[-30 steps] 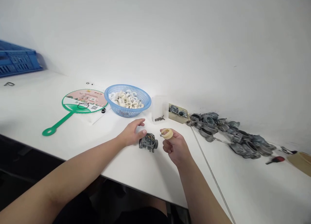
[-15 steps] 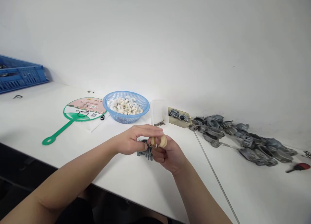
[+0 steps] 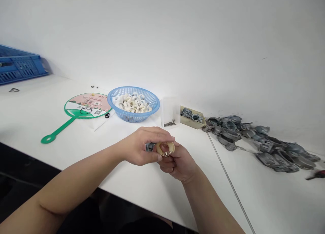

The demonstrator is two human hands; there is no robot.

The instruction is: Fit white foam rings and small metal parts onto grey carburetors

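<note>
- Grey cast carburettor bodies (image 3: 256,142): heaped well right of the basket.
- Blue plastic basket (image 3: 133,116): behind both hands, holding white rings.
- Left hand (image 3: 139,147): closed over the float, touching the right hand.
- Right hand (image 3: 179,163): curled beneath the float, pressed together with the left.
- Single carburettor body (image 3: 149,146): in front of the basket, mostly hidden by the left hand.
- Cream ring-shaped float (image 3: 165,146): clamped between both hands, in front of the basket.
</note>
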